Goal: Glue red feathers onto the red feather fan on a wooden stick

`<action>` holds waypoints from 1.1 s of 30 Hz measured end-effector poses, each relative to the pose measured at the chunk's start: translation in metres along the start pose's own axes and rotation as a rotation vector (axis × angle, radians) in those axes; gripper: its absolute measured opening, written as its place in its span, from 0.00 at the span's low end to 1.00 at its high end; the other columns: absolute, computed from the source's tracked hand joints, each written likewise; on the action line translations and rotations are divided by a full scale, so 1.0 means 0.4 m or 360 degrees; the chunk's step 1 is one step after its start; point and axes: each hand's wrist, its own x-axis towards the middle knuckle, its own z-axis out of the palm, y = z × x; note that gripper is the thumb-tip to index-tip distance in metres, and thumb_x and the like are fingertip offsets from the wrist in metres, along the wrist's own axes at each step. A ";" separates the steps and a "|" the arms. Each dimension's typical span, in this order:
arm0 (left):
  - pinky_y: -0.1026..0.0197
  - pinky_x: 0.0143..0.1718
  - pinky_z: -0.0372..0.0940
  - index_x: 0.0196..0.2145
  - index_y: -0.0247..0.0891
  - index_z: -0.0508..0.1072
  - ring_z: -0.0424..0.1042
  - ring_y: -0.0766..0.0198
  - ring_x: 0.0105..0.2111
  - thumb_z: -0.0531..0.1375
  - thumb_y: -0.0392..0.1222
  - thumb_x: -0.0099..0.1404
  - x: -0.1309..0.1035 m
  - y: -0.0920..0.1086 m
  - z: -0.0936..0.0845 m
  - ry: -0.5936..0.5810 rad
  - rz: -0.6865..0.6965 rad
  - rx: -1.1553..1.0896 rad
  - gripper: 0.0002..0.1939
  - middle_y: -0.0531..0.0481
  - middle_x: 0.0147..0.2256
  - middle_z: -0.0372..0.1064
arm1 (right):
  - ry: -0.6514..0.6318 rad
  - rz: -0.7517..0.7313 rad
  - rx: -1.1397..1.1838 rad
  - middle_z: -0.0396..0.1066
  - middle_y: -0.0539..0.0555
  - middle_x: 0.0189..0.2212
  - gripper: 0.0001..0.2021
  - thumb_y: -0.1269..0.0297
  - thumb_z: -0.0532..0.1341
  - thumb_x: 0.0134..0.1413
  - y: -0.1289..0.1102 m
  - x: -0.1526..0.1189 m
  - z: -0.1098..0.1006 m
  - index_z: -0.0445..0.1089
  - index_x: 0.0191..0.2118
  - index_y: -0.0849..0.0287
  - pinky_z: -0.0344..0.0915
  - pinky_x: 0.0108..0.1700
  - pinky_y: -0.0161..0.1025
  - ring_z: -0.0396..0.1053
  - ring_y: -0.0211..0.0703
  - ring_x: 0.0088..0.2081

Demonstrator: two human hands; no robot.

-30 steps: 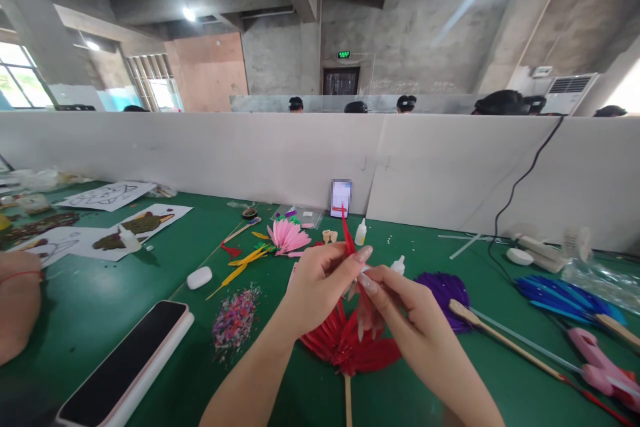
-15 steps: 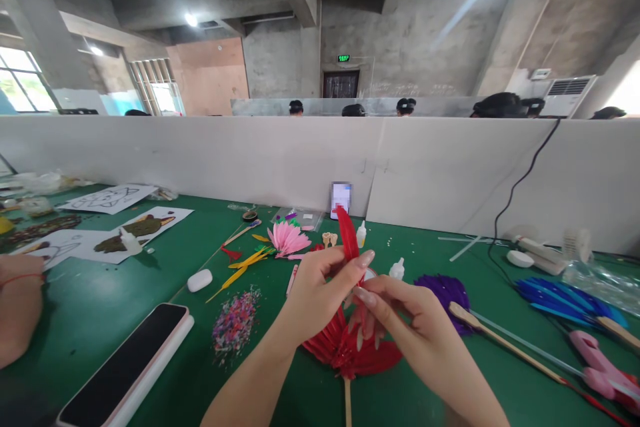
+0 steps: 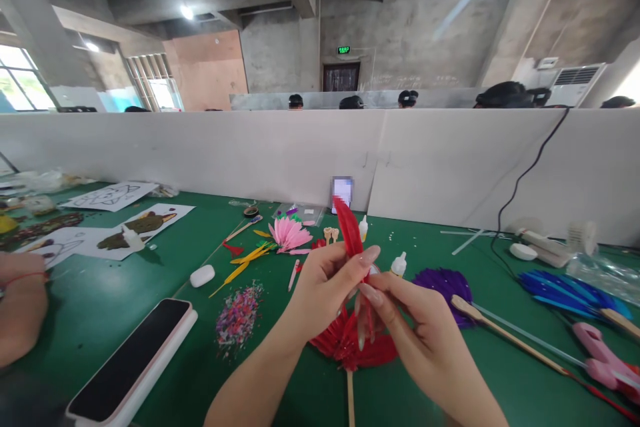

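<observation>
while left hand (image 3: 329,288) and right hand (image 3: 417,313) pinch a red feather (image 3: 350,223), bottles (image 3: 399,266) stand beyond.

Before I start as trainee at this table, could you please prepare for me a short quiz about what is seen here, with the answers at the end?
1. True or false: the left hand is holding a glue bottle.
2. Which of these lies nearest to the large phone in the foreground?
A) a pink glue gun
B) a pile of multicoloured bits
C) a bunch of blue feathers
3. Fill in: in the picture, the purple feathers lie to the ____ of the wooden stick under the red feathers.

Key:
1. False; it pinches a red feather.
2. B
3. right
</observation>
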 end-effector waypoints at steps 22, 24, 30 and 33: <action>0.71 0.15 0.47 0.20 0.36 0.58 0.50 0.77 0.15 0.62 0.51 0.63 -0.015 -0.014 0.035 0.0257 0.0136 -0.0436 0.23 0.60 0.15 0.52 | 0.0259 -0.0076 0.0029 0.62 0.46 0.19 0.13 0.66 0.50 0.66 -0.019 -0.002 0.031 0.62 0.29 0.55 0.55 0.19 0.29 0.57 0.33 0.19; 0.72 0.15 0.46 0.20 0.36 0.60 0.49 0.77 0.14 0.61 0.51 0.64 -0.015 -0.011 0.030 0.0236 0.0148 -0.0406 0.22 0.61 0.15 0.51 | 0.0185 0.0052 0.0200 0.63 0.46 0.20 0.13 0.63 0.51 0.66 -0.023 -0.005 0.023 0.64 0.30 0.55 0.58 0.22 0.27 0.59 0.33 0.20; 0.73 0.11 0.46 0.20 0.37 0.61 0.53 0.78 0.11 0.60 0.50 0.65 -0.012 -0.013 0.024 0.0114 0.0116 -0.0344 0.22 0.60 0.13 0.55 | -0.0150 0.0414 0.0782 0.66 0.47 0.20 0.14 0.54 0.56 0.63 -0.001 -0.001 0.007 0.67 0.31 0.57 0.63 0.22 0.28 0.63 0.32 0.20; 0.73 0.11 0.46 0.20 0.37 0.61 0.54 0.77 0.11 0.59 0.52 0.65 -0.015 -0.015 0.029 0.0131 0.0128 -0.0311 0.22 0.60 0.13 0.55 | -0.0180 0.0447 0.0928 0.68 0.47 0.19 0.14 0.53 0.58 0.61 0.006 0.008 0.006 0.66 0.30 0.58 0.62 0.20 0.27 0.64 0.31 0.18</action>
